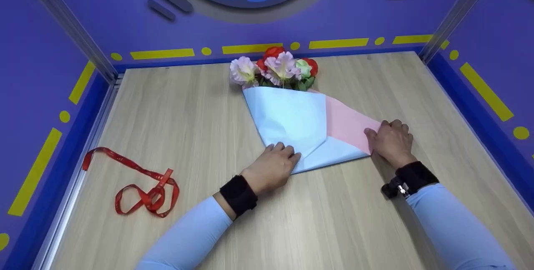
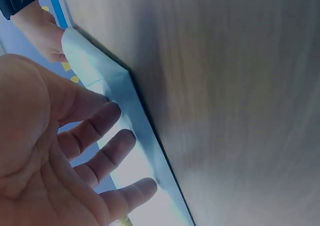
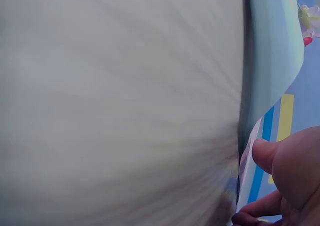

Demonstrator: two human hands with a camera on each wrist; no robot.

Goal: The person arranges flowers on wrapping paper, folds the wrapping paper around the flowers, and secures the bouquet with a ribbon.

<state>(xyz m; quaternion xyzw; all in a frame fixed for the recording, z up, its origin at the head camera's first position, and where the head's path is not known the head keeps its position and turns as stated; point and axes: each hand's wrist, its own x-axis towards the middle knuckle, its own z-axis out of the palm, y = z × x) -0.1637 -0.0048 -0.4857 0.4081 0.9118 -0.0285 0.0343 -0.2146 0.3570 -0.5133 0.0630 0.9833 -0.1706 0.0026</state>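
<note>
A bouquet of artificial flowers (image 1: pixel 283 69), with lilac, red and pale green heads, lies in wrapping paper that is light blue outside (image 1: pixel 292 109) and pink inside (image 1: pixel 349 120). The blue left side is folded across the stems, which are hidden. My left hand (image 1: pixel 272 166) rests on the lower part of the fold. Its fingertips (image 2: pixel 127 138) press on the blue paper near the bottom edge. At the right corner of the wrapping paper, my right hand (image 1: pixel 392 141) pinches the pink flap, thumb (image 3: pixel 265 153) on one side and fingers on the other.
A red ribbon (image 1: pixel 152 197) lies loosely looped on the wooden table (image 1: pixel 200 107), left of my left forearm. Blue-purple panels (image 1: pixel 354 15) with yellow marks enclose the table at the back and both sides. Black bands (image 1: pixel 238 195) circle both wrists.
</note>
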